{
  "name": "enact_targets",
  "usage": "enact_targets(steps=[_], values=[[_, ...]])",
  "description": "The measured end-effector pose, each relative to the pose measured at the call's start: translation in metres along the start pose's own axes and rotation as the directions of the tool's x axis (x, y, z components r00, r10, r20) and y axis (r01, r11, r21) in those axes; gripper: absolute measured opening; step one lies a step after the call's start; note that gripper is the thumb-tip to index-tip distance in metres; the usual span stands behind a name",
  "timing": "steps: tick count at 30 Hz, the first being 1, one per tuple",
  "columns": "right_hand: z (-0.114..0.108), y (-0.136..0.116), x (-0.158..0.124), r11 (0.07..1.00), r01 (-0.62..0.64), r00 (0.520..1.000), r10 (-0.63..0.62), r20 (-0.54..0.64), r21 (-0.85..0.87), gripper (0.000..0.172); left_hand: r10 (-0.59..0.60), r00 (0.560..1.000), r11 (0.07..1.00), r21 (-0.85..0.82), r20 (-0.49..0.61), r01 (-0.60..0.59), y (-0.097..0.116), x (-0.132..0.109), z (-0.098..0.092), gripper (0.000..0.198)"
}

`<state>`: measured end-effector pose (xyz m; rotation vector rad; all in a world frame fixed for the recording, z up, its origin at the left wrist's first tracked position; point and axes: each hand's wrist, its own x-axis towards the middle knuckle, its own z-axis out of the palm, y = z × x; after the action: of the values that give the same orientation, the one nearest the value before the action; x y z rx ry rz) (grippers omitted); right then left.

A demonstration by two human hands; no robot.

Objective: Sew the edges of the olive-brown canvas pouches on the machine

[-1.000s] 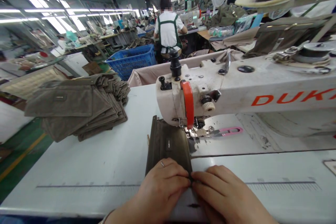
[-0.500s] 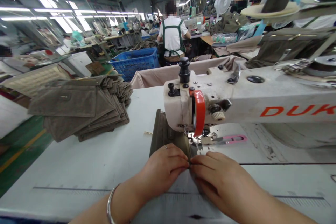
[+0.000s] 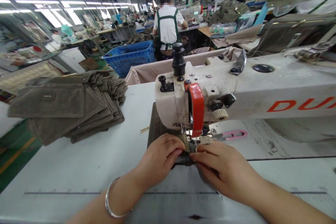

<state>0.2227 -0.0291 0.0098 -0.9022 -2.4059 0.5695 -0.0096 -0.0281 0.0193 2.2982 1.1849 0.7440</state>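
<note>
Olive canvas panel (image 3: 154, 129) pinched between both hands, right at the presser foot (image 3: 194, 142)

Left hand (image 3: 159, 159) and right hand (image 3: 223, 168) almost touching, fingers (image 3: 181, 151) curled closed on the panel's near edge; panel lying mostly under the sewing machine head (image 3: 173, 103), fold probably doubled, though mostly hidden by the hands.

Bare left hand (image 3: 159, 159) and bare right hand (image 3: 225, 169), a plain silver bangle (image 3: 106, 198) worn around the left wrist, a thin ring (image 3: 163, 135) worn on a left finger, uncovered forearms (image 3: 291, 204) shown without sleeves
</note>
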Motion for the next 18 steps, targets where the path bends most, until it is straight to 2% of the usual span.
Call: enact_targets(steps=[6, 9, 13, 15, 18], values=[[0.0019, -0.0036, 0.0064, 0.993, 0.025, 0.999, -0.021, 0.039, -0.114, 0.031, 0.032, 0.998, 0.999, 0.0, -0.053, -0.032, -0.0025, -0.0042, 0.0049, 0.018], [0.0024, -0.0026, 0.0069, 0.991, 0.036, 0.998, -0.028, 0.056, -0.133, 0.031, 0.139, 0.989, 0.987, 0.083, -0.044, -0.135, -0.0028, -0.0071, 0.0051, 0.021], [0.0013, -0.0011, 0.0043, 0.992, 0.037, 0.997, -0.029, 0.065, -0.12, 0.029, 0.27, 0.962, 0.94, 0.207, 0.032, -0.271, -0.002, -0.0101, 0.0036, 0.024], [0.0009, -0.0009, 0.0029, 0.993, 0.037, 0.998, -0.03, 0.058, -0.113, 0.03, 0.262, 0.963, 0.936, 0.224, 0.065, -0.27, -0.002, -0.01, 0.0038, 0.023], [0.0006, -0.0022, 0.0021, 0.998, 0.005, 0.999, -0.003, 0.043, -0.056, 0.027, 0.191, 0.98, 0.962, 0.187, 0.056, -0.198, -0.0019, -0.0069, 0.005, 0.016]])
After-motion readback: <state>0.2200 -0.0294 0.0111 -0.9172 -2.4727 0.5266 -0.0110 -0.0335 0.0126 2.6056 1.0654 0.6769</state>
